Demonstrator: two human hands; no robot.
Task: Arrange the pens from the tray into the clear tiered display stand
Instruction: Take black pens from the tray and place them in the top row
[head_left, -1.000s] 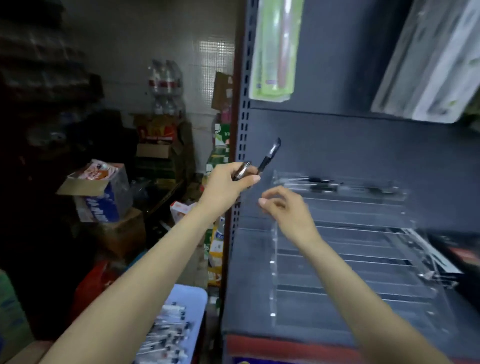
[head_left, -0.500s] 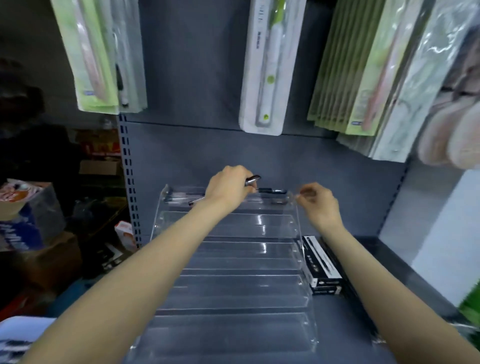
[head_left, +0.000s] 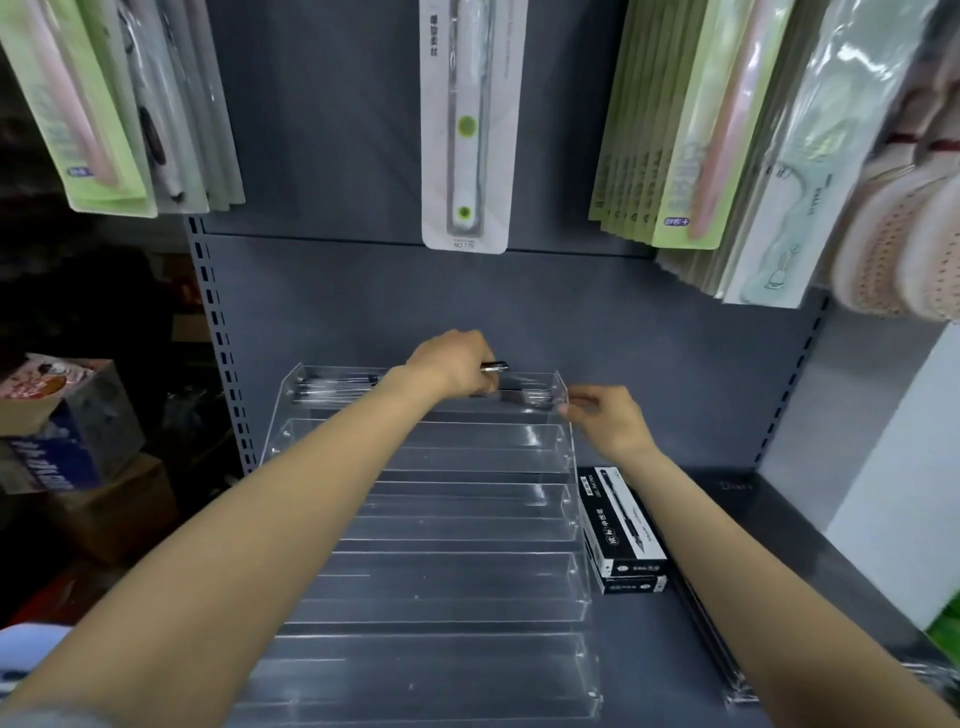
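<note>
Loading top tier | near tiers of clear stand (head_left: 441, 587) bare | right hand (head_left: 608, 423) pinches pen end at top tier's right wall | left hand (head_left: 457, 364) grips spare pen (head_left: 494, 366) | advice: lay pen flat, parallel to stocked pens (head_left: 337, 384).

A dark grey shelf (head_left: 691, 649) carries everything here. Directly on it stands the clear tiered display stand (head_left: 441, 519) — its steps run from under both forearms up to the top tier, which lies right beneath the left hand (head_left: 457, 364) and just left of the right hand (head_left: 608, 421). Two black pen boxes (head_left: 621, 530), stacked, lie on the shelf touching the stand's right side, below the right wrist. A clear flat piece (head_left: 737, 693) rests on the shelf near the right elbow — what it is cannot be told.
</note>
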